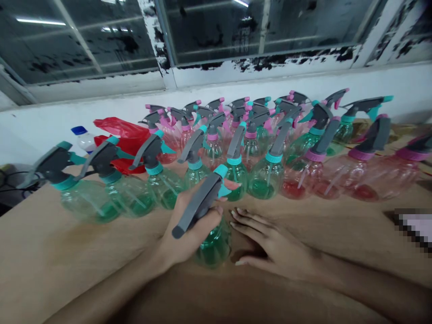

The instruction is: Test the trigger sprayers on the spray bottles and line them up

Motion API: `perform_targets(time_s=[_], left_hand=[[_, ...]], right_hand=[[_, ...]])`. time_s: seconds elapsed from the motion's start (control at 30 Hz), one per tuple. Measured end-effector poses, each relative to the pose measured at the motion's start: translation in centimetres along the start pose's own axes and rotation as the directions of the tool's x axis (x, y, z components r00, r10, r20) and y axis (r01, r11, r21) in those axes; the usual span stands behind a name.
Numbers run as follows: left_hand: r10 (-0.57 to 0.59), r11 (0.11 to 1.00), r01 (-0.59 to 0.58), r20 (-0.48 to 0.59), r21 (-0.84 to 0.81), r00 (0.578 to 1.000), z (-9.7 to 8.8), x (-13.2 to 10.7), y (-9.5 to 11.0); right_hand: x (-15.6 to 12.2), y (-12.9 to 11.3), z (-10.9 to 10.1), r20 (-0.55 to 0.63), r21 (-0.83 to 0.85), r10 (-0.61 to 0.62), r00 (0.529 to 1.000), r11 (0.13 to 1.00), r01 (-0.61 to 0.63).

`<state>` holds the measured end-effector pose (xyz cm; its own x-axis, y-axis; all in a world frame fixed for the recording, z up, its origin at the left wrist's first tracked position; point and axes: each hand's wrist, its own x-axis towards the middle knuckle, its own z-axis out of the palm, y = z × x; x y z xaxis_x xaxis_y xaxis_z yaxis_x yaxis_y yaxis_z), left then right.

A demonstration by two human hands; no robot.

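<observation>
My left hand (pixel 191 225) is wrapped round the neck of a green spray bottle (pixel 214 247) near the table's front. The grey sprayer head with its teal nozzle slants up over the hand, pointing away from me, and one finger reaches out by the teal trigger. Just right of that bottle, my right hand (pixel 270 243) lies palm down on the table with its fingers stretched out, holding nothing. Beyond the hands runs a row of spray bottles; a green one (pixel 235 180) with a teal collar stands closest behind the held one.
The wooden table (pixel 43 234) carries several more green and pink spray bottles (pixel 300 184) in rows. A red plastic bag (pixel 124 135) and a blue-capped bottle (pixel 83 139) stand back left. Behind are a white wall and windows. A blurred patch (pixel 418 227) covers something at right.
</observation>
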<state>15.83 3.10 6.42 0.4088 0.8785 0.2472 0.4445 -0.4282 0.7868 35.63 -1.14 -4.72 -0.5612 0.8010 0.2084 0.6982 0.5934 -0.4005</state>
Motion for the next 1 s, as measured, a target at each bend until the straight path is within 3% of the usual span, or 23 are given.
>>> perform_targets(time_s=[0.23,0.53,1.0], left_hand=[[0.029,0.999,-0.028,0.029,-0.032,0.999,0.55,-0.14,-1.06],[0.139,0.979,-0.118,0.123,-0.164,0.983,0.6,0.34,-0.81],[0.262,0.96,-0.24,0.148,-0.147,0.954,0.18,0.14,-0.79]], right_hand=[[0.02,0.04,-0.03,0.008,-0.014,0.001,1.0,1.0,-0.001],[-0.02,0.14,0.23,-0.021,-0.011,-0.013,1.0,1.0,0.013],[0.02,0.05,-0.04,0.004,-0.011,-0.002,1.0,1.0,0.002]])
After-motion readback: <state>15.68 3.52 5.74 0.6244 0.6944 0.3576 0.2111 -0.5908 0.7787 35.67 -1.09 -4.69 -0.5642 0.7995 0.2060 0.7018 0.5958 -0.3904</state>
